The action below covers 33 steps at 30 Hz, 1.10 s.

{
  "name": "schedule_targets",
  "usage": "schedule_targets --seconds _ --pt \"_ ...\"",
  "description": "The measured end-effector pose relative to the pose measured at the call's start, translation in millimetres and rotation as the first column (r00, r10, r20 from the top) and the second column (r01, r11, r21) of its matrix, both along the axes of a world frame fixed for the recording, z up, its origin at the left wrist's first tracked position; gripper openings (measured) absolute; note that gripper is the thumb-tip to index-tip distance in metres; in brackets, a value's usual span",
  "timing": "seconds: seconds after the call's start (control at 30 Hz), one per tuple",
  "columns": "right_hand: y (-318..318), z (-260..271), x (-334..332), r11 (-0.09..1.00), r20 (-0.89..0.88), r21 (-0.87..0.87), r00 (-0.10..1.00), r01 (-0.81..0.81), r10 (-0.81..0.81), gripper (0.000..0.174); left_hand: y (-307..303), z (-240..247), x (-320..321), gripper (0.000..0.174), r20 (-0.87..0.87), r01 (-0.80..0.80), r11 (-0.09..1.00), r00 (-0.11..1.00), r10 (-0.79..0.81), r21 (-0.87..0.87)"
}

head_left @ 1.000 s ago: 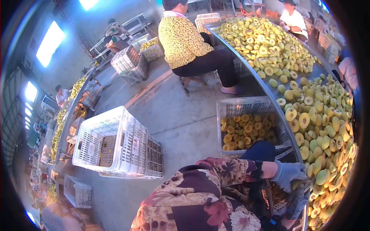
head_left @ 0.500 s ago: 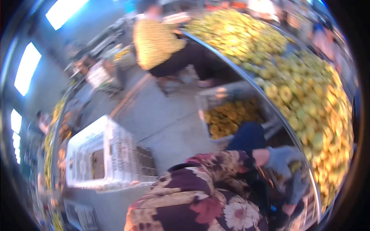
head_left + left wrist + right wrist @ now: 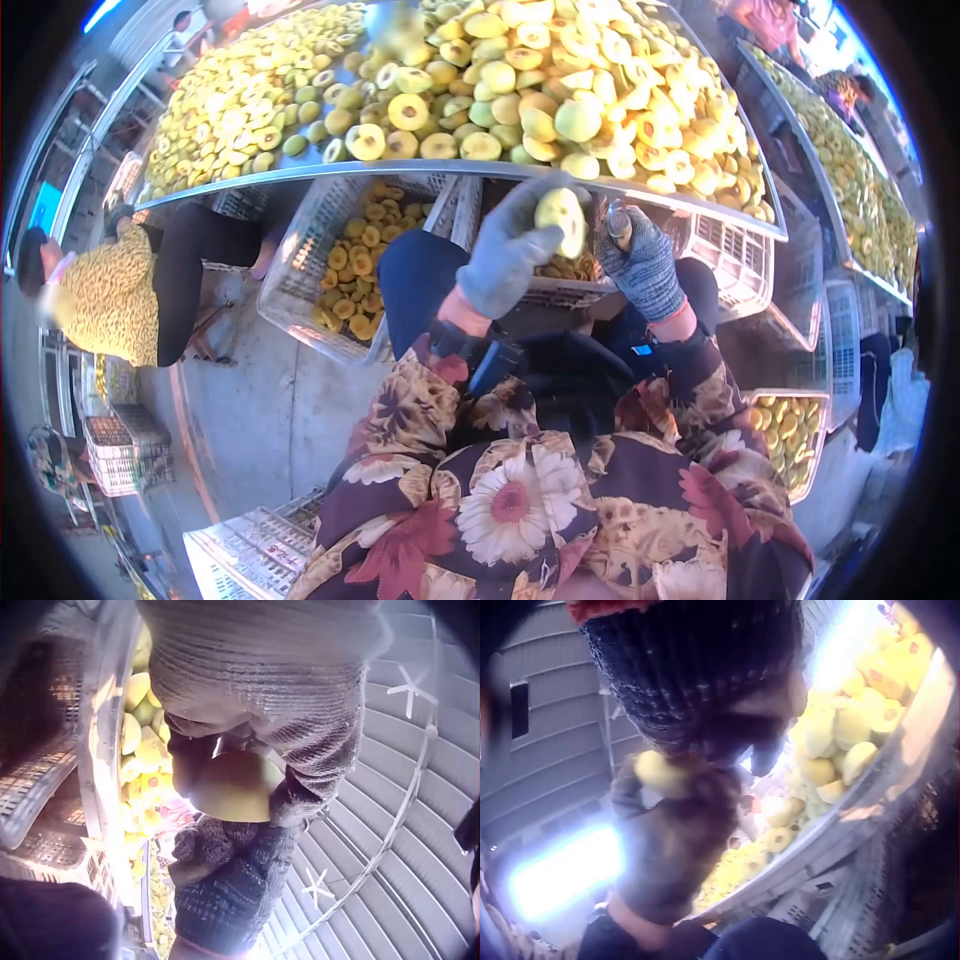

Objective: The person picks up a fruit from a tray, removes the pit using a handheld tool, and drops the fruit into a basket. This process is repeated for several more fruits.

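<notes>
Left hand (image 3: 505,255) and right hand (image 3: 643,265) have moved apart.

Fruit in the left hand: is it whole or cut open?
Cut open: the fruit in the left hand shows its flat inner face.

At the left, a person in yellow (image 3: 105,290) is seen by a stool (image 3: 208,335); a white crate (image 3: 245,555) is set on the floor (image 3: 240,400). At the right, another table (image 3: 880,284) is seen beyond a pale sack (image 3: 903,400).
</notes>
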State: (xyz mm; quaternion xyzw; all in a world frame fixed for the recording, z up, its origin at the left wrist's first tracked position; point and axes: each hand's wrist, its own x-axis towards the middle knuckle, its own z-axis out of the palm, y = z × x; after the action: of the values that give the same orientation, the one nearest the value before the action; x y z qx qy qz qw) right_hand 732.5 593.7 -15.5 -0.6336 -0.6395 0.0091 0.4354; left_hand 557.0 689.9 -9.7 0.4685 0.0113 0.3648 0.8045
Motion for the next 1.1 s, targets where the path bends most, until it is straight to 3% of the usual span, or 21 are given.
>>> schedule_targets --seconds 0.03,0.1,0.17,0.2,0.27,0.3,0.33,0.4,0.47,0.53,0.6,0.63,0.7,0.83,0.9,0.93,1.0,1.1 --pt "1 -10 -3 0.999 -0.110 0.004 0.993 0.035 -0.035 0.021 3 -4 -2 0.051 0.049 -0.004 0.995 0.999 0.009 -0.104" --pt "2 -18 -3 0.990 -0.142 -0.112 0.984 0.088 -0.103 0.024 8 -13 -3 0.050 0.085 -0.035 0.968 0.995 0.058 -0.250" --pt "5 -28 -3 0.949 -0.136 -0.305 0.983 0.078 -0.125 0.027 17 -23 -4 0.048 0.109 0.048 0.928 0.994 -0.008 -0.369" --pt "5 -28 -7 0.954 -0.136 -0.293 0.984 0.069 -0.113 0.028 22 -26 -5 0.047 0.121 0.088 0.904 0.992 -0.041 -0.417" --pt "9 -3 -13 0.964 -0.135 -0.261 0.987 0.050 -0.088 0.028 26 -30 3 0.038 -0.101 -0.116 0.973 0.990 0.097 -0.202" --pt "11 1 -15 0.944 -0.147 -0.327 0.985 0.038 -0.091 0.027 24 -33 6 0.035 -0.197 -0.191 0.978 0.965 0.173 -0.079" --pt "14 -2 -15 0.947 -0.142 -0.320 0.989 -0.008 -0.039 0.027 24 -33 9 0.033 -0.258 -0.234 0.959 0.928 0.270 0.161" --pt "21 -6 -15 0.949 -0.124 -0.301 0.990 -0.099 0.064 0.028 23 -32 13 0.029 -0.287 -0.286 0.744 0.793 0.537 0.604" --pt "26 -7 -19 0.934 -0.106 -0.350 0.993 -0.077 0.042 0.029 27 -42 17 0.048 -0.334 -0.267 0.734 0.758 0.561 0.625" --pt "26 -8 -25 0.912 -0.090 -0.406 0.996 -0.059 0.025 0.030 23 -40 17 0.048 -0.381 -0.291 0.792 0.754 0.535 0.536" --pt "28 -6 -27 0.850 -0.083 -0.523 0.996 -0.062 0.021 0.035 19 -34 18 0.033 -0.407 -0.321 0.876 0.791 0.457 0.360" --pt "29 -7 -28 0.837 -0.087 -0.544 0.996 -0.063 0.018 0.036 18 -32 20 0.040 -0.403 -0.327 0.919 0.828 0.391 0.220" --pt "29 -7 -31 0.805 -0.073 -0.588 0.997 -0.072 0.036 0.037 16 -29 20 0.062 -0.382 -0.325 0.940 0.860 0.339 0.103" --pt "28 -11 -37 0.790 -0.078 -0.609 0.997 -0.069 0.028 0.047 15 -35 25 0.063 -0.378 -0.356 0.931 0.854 0.357 0.075" --pt "26 -11 -39 0.783 -0.100 -0.615 0.994 -0.092 0.038 0.049 13 -38 24 0.063 -0.377 -0.392 0.910 0.829 0.413 0.133" --pt "26 -9 -40 0.755 -0.092 -0.650 0.995 -0.084 0.032 0.048 11 -32 23 0.063 -0.367 -0.408 0.883 0.804 0.468 0.233" --pt "27 -2 -43 0.692 -0.077 -0.719 0.997 -0.071 0.023 0.046 10 -29 18 0.062 -0.375 -0.388 0.884 0.804 0.462 0.259" --pt "26 -28 -39 0.721 0.033 -0.687 0.988 -0.088 0.153 0.042 15 -33 13 0.059 -0.403 -0.309 0.946 0.856 0.323 0.102"
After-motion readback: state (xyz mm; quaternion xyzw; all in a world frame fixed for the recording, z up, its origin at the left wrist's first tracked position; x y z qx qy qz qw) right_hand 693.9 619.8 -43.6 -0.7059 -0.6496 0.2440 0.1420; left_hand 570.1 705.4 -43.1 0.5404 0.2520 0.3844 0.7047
